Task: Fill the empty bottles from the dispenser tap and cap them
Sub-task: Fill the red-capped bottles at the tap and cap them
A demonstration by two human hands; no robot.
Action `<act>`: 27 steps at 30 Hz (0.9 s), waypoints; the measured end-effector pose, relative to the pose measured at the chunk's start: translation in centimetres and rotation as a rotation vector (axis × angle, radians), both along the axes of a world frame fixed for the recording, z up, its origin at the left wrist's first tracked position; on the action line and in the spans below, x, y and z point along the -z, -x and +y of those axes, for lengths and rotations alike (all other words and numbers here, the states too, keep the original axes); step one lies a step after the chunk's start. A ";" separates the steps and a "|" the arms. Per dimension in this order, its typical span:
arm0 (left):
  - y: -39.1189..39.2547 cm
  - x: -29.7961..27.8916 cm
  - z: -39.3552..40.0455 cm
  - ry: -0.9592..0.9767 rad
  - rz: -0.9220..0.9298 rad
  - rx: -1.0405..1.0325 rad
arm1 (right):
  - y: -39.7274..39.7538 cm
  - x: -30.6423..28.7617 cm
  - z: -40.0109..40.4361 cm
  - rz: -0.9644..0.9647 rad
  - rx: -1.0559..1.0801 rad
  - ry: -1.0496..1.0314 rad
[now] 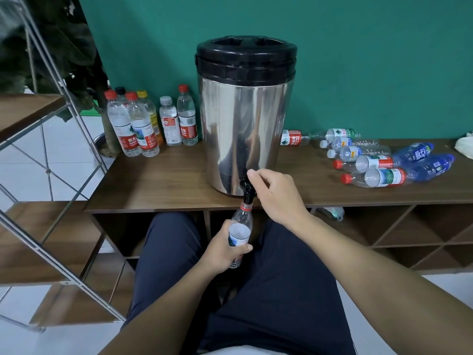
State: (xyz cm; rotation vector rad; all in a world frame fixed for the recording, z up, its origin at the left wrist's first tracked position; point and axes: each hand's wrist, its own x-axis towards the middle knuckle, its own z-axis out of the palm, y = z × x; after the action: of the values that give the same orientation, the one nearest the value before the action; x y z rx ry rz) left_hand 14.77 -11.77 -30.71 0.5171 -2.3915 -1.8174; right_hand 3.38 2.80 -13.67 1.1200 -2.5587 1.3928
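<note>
The left hand (225, 248) wraps its grip around a clear bottle (240, 231), holding its open mouth right under the black tap (247, 190) of the steel dispenser (245, 124). The right hand (276, 193) pinches the tap lever. On the table (166, 180), capped bottles (151, 124) stand at ten o'clock from the dispenser; other bottles (376, 162) lie on their sides at three o'clock.

Teal wall (358, 60), wooden shelf unit (158, 180), white tiled floor (66, 139).
</note>
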 end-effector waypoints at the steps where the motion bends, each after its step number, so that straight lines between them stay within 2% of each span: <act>1: 0.0 -0.1 0.1 0.010 0.001 -0.005 | -0.2 -0.2 -0.3 0.039 -0.011 -0.016; 4: 0.3 -0.2 0.5 0.033 0.005 -0.018 | 0.0 -0.3 -1.2 0.142 0.023 -0.092; 7: 0.5 0.0 0.9 0.055 -0.006 -0.017 | 0.8 -0.6 -1.5 0.078 0.046 -0.110; 9: 0.6 0.1 1.0 0.071 -0.011 -0.022 | 1.1 -0.8 -1.4 -0.134 0.055 -0.039; 12: 0.7 0.2 0.9 0.096 -0.012 -0.044 | 1.6 0.5 -1.1 -0.595 0.065 0.203; 15: 0.8 0.3 1.0 0.095 -0.010 -0.063 | 1.6 2.2 -0.8 -0.790 0.067 0.368; 17: 0.7 0.4 1.0 0.088 -0.002 -0.069 | 1.5 3.2 -0.6 -0.796 0.092 0.394; 23: 0.6 0.4 1.2 0.079 0.022 -0.072 | -0.1 6.5 0.3 -0.476 0.176 0.213; 27: 0.6 0.4 1.2 0.077 0.050 -0.088 | -1.2 9.4 0.6 -0.497 0.137 0.136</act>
State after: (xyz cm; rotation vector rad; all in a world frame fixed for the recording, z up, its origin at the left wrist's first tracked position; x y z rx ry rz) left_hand 14.18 -10.54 -31.08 0.5528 -2.3552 -1.6759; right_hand 4.61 3.43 -23.08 0.6232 -2.7161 1.9764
